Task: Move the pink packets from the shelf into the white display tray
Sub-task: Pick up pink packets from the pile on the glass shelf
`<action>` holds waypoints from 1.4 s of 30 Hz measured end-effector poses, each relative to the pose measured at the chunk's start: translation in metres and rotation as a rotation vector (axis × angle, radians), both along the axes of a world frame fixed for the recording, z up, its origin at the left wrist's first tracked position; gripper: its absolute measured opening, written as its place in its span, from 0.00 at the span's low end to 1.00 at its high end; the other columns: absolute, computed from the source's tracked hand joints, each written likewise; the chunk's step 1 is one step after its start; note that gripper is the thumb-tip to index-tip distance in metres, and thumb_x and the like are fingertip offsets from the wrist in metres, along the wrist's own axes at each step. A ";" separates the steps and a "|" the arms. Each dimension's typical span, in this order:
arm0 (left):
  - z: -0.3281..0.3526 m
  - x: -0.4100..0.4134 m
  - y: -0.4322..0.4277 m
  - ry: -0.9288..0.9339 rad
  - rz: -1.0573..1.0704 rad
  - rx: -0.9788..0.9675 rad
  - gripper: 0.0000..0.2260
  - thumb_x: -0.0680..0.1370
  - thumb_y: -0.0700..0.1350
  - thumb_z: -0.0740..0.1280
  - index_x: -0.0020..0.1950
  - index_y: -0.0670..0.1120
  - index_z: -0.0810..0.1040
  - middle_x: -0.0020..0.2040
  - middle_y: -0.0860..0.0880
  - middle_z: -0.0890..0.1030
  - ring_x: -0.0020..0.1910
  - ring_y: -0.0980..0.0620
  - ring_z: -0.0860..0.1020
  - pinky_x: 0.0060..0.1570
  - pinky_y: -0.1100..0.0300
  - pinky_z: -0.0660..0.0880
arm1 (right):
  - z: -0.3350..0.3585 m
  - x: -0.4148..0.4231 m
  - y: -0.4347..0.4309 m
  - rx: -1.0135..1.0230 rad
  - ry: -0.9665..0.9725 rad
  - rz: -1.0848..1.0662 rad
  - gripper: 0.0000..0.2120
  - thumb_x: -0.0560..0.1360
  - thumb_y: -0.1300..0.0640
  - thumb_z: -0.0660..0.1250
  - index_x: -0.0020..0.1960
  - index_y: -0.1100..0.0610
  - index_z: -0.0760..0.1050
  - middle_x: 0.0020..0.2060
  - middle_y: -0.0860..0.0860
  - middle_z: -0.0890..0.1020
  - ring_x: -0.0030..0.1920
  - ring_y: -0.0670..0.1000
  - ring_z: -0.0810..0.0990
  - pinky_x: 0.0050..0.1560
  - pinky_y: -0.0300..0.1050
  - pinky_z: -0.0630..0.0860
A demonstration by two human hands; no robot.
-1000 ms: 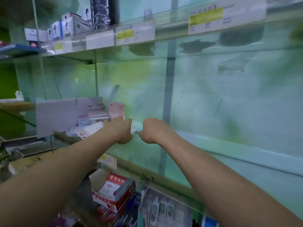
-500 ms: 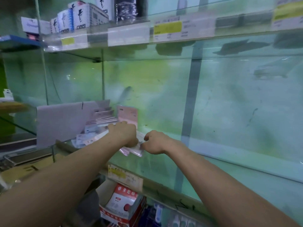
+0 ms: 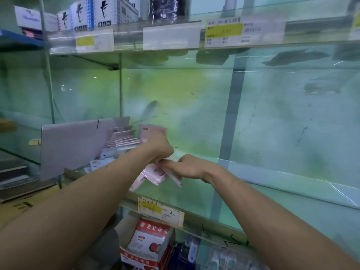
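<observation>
A small stack of pink packets (image 3: 154,175) hangs just above the glass shelf (image 3: 194,191), gripped between both hands. My left hand (image 3: 158,148) closes on its upper left side and my right hand (image 3: 187,167) on its right side. One pink packet (image 3: 153,131) stands upright behind my left hand. To the left is the white display tray (image 3: 72,145), its tall white side facing me, with several packets (image 3: 122,139) leaning inside it. A few loose packets (image 3: 97,163) lie on the shelf in front of the tray.
The glass shelf above carries white boxes (image 3: 101,12), a dark roll (image 3: 164,8) and price labels (image 3: 224,32). Below, an open red-and-white box (image 3: 150,244) and small bottles (image 3: 192,248) sit under a yellow label (image 3: 159,210). Cardboard (image 3: 21,207) lies at left.
Both hands have pulled the stack of pink packets off the shelf toward me and slightly down. The camera has moved closer and leftward, so the tray appears larger.
</observation>
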State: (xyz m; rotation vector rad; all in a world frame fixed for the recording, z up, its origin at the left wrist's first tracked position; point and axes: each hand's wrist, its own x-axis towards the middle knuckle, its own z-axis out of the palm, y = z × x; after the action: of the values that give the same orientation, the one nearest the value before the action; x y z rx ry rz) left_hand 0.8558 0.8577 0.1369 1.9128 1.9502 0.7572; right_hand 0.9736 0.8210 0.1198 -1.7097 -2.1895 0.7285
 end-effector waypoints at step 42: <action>-0.001 -0.013 0.001 0.518 -0.023 0.414 0.10 0.75 0.39 0.63 0.56 0.42 0.71 0.51 0.43 0.76 0.48 0.44 0.73 0.42 0.55 0.69 | 0.013 0.021 -0.026 0.361 -0.211 -0.241 0.16 0.78 0.53 0.57 0.33 0.56 0.67 0.36 0.55 0.74 0.40 0.56 0.74 0.40 0.43 0.69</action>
State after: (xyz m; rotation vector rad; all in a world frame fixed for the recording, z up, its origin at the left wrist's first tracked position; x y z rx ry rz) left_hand 0.8433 0.8583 0.1362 2.5846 2.1782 0.7598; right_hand 0.9949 0.7949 0.1328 -1.8725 -2.0332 0.0881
